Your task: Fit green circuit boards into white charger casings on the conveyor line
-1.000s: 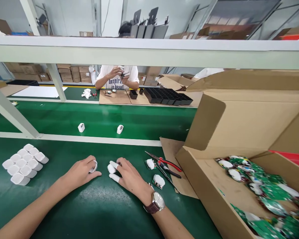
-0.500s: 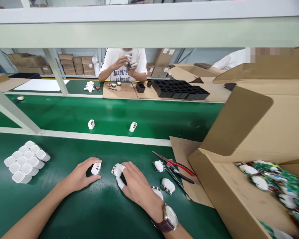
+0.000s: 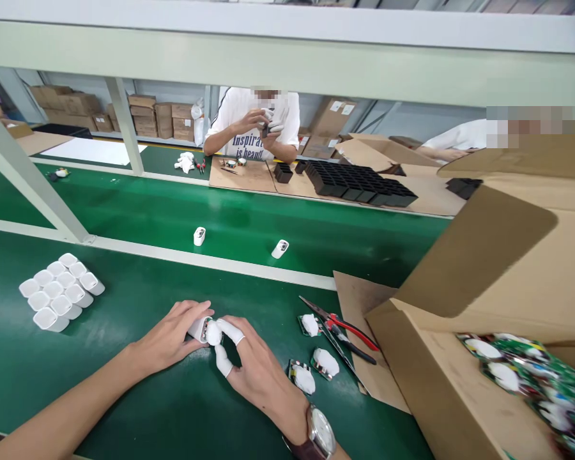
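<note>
My left hand [image 3: 172,335] is closed around a white plastic charger housing [image 3: 198,328], its open end turned to the right. Between the thumb and forefinger of my right hand [image 3: 256,364], both in white finger cots, is a small circuit board with a white blob [image 3: 214,333]. The board meets the housing's mouth; how far inside it sits I cannot tell. Right of my right hand lie loose boards, a lower one [image 3: 301,377], a middle one [image 3: 325,363] and an upper one [image 3: 309,324].
Red-and-black pliers [image 3: 340,329] lie beside an open carton [image 3: 441,390] of circuit boards. White housings [image 3: 52,289] stand grouped at left. On the green conveyor [image 3: 239,223] beyond the rail are two white housings [image 3: 199,236]. A co-worker [image 3: 253,124] sits opposite, near black trays [image 3: 359,183].
My hands have come together. The housing in my left hand has turned its open end toward the right, and my right hand has brought the circuit board left against it. The view shifted slightly.
</note>
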The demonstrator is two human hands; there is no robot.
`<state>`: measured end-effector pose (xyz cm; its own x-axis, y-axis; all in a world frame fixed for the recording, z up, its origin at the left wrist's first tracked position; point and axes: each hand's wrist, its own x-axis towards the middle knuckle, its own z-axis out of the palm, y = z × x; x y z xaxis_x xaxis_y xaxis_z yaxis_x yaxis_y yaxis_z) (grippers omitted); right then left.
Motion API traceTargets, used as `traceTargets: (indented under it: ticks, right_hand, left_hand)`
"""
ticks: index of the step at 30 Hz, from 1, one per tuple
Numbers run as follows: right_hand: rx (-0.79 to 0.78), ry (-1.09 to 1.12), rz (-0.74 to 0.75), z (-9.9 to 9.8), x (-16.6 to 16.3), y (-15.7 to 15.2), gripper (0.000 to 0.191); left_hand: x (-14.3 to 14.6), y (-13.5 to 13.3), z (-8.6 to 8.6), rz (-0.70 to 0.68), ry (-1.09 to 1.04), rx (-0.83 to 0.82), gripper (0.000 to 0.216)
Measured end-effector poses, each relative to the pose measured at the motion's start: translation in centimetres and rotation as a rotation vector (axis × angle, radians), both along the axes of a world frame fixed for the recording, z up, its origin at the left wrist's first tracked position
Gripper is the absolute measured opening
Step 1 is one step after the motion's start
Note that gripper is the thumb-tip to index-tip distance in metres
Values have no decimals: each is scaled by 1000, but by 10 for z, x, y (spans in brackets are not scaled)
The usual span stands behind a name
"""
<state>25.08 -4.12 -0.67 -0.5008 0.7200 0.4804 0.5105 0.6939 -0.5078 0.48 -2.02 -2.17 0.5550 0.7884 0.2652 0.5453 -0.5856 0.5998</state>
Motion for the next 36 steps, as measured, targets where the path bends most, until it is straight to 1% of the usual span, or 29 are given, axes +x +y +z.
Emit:
traceTargets:
  ticks: [7,11,13,16,18,19,21,22,24,26,28,31,33,34,36]
  right_hand:
    - [52,-107,-34,8,-5,-5,44]
    - [71,-137,-11,8,-4,-6,44]
    - [80,-131,2,6,-3,-5,43]
    - [107,-139,10,5,-2,-4,35]
    - [97,-177,25,6,-3,-3,31]
    - [78,-194,34,7,-4,-2,31]
    - [34,-191,34,7,-3,-1,37]
    - [19,-168,27,6,-2,0,40]
    - [8,-112,-14,4,2,2,43]
    - [30,-71,-67,2,4,3,41]
    - [57,-74,-92,1,4,1,38]
    - [83,-135,-83,5,0,-1,36]
    - [88,-180,-104,11,-1,3,33]
    - [89,-208,-140,14,3,6,31]
    - [68,-298,-291,20,18,12,27]
  left_hand:
    - [3,-1,3,-32,35,-6,81]
    - [4,-2,2,-29,44,-33,80]
    - [3,-2,1,-27,9,-105,79]
    - [2,-3,-1,-41,-71,-274,80]
    - [3,-3,-3,-23,-90,-351,75]
    - [3,-4,-3,2,-94,-359,70]
    - [5,-4,-2,38,-107,-295,52]
    - [5,-4,-1,33,-105,-219,41]
    - [7,-4,3,-15,-81,-14,21]
    - [9,-5,8,-64,-54,169,15]
    - [11,-6,13,-66,-73,268,15]
    - [15,-8,17,-50,-107,260,14]
    - [16,-5,19,-94,-84,198,13]
    - [16,0,20,-127,-60,170,13]
    - [14,21,23,-166,-1,158,13]
